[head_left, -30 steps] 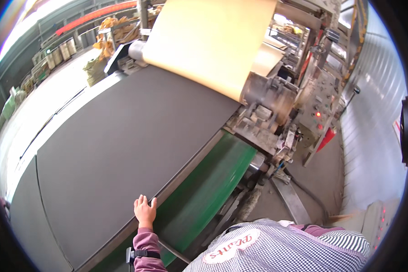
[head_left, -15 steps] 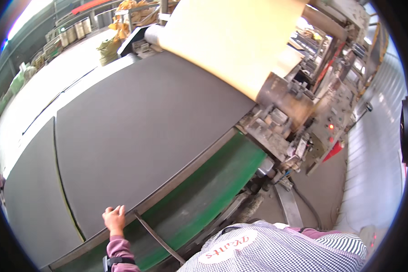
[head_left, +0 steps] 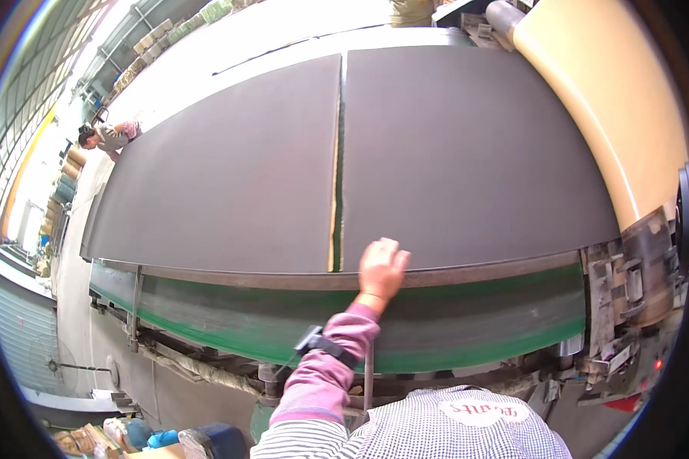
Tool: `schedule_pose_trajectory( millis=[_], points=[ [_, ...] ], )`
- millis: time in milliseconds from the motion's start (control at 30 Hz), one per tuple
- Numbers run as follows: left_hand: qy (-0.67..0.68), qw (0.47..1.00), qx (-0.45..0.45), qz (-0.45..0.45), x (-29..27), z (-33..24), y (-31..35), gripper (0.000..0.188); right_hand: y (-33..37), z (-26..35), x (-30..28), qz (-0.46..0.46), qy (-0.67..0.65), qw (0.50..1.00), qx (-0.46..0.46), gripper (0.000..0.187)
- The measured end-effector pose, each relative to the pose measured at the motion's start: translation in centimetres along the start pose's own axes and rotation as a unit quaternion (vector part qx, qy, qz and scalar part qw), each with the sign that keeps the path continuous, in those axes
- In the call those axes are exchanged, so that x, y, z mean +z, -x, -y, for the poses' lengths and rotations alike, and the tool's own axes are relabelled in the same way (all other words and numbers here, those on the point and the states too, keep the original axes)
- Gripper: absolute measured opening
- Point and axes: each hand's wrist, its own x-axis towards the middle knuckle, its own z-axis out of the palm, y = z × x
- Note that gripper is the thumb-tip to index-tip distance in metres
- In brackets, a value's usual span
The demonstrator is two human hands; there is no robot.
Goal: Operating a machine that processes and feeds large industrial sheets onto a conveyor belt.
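Observation:
My left hand (head_left: 383,269) reaches over the near edge of a large dark grey sheet (head_left: 467,153), close to its left corner. Its fingers lie loosely bent and a little apart at the edge; nothing shows in them, and I cannot tell how firmly they touch. Another dark grey sheet (head_left: 230,168) lies to the left, parted from the first by a narrow gap with a pale edge. Under the sheets' front edge runs a rail (head_left: 283,280), with a green-edged belt (head_left: 230,325) below it. My right hand is out of view.
At the far right a wide tan sheet (head_left: 612,84) curves over a roller, beside machine parts (head_left: 643,283). A co-worker (head_left: 115,138) bends by the far left end. Upright metal bars (head_left: 135,306) stand along the front. Bags and boxes (head_left: 130,436) lie at the lower left.
The view has swung left, so the sheets' gap now sits mid-picture and the co-worker shows more fully. My left hand stays by the near edge, now right of the gap.

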Motion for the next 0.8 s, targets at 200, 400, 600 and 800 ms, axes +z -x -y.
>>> schedule_pose_trajectory(
  millis=[200, 400, 600, 800],
  points=[
    [-0.285, 0.903, -0.314, 0.072, -10.3, 17.3, 1.0, 0.047, -0.9, 0.2, -0.7, 0.001, 0.017, 1.000, -0.006, 0.052],
    [-0.252, 0.906, -0.296, 0.168, -13.7, 18.1, 2.4, 0.055, -1.4, 2.3, -1.8, -0.003, 0.017, 0.999, -0.029, 0.051],
    [-0.156, 0.966, -0.167, 0.119, -9.7, 12.1, 3.4, 0.057, 0.3, 1.2, -1.8, -0.017, 0.033, 0.999, -0.018, 0.051],
    [-0.242, 0.961, 0.082, 0.104, -12.7, 16.2, 4.6, 0.019, 2.9, -3.2, 1.7, 0.009, 0.069, 0.997, 0.020, 0.050]
  ],
)
